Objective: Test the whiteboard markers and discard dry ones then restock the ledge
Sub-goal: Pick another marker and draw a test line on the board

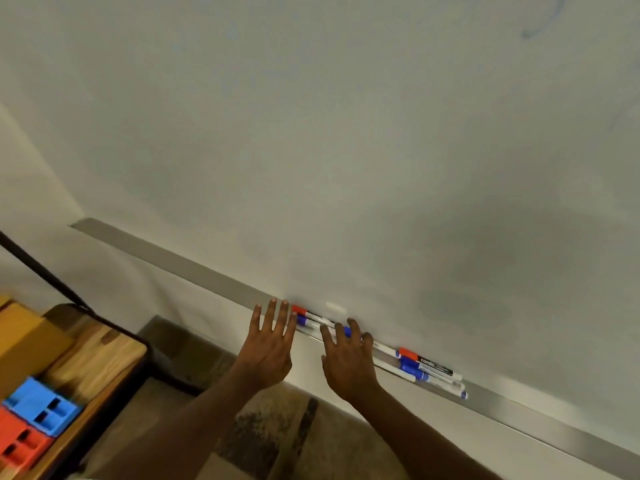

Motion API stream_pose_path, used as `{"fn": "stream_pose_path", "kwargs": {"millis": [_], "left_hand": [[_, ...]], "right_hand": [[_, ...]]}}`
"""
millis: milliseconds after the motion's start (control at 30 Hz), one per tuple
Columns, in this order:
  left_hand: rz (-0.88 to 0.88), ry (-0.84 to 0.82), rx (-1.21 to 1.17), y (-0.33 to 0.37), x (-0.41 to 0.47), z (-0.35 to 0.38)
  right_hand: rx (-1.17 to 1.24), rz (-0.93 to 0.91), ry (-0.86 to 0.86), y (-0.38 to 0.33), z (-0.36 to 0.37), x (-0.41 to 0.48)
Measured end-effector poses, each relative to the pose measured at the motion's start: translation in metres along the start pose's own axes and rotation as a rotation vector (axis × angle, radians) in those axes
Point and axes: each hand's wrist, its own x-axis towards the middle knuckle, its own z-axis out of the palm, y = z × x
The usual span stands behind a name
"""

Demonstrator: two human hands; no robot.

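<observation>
A white whiteboard (346, 150) fills the view, with a grey metal ledge (173, 261) along its lower edge. Several red- and blue-capped markers lie on the ledge: one pair (304, 315) just right of my left hand, another group (427, 370) further right. My left hand (272, 341) is flat with its fingers spread, fingertips at the ledge, holding nothing. My right hand (346, 358) reaches over the markers in the middle with fingers apart; a blue cap (347, 330) shows between its fingers. Whether it grips that marker is unclear.
A wooden table (104, 362) with a dark frame stands at the lower left. On it sit a blue bin (41, 405), a red bin (20, 445) and a cardboard box (24, 337). A patterned rug (277, 438) lies below. A faint blue stroke (543, 24) marks the board's upper right.
</observation>
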Motion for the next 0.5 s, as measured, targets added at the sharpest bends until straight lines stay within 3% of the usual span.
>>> {"fn": "stream_pose_path", "kwargs": {"millis": [133,333,500], "left_hand": [[0.01,-0.013,-0.015,-0.002,0.011,0.004],[0.04,-0.01,-0.001,-0.006,0.024,0.011],[0.02,-0.019,0.001,-0.01,0.029,0.012]], "right_hand": [[-0.035,0.0,-0.045,-0.004,-0.001,0.018],[-0.078,-0.068,0.055,-0.011,0.003,0.048],[-0.157,-0.091,-0.04,-0.015,-0.002,0.061]]}}
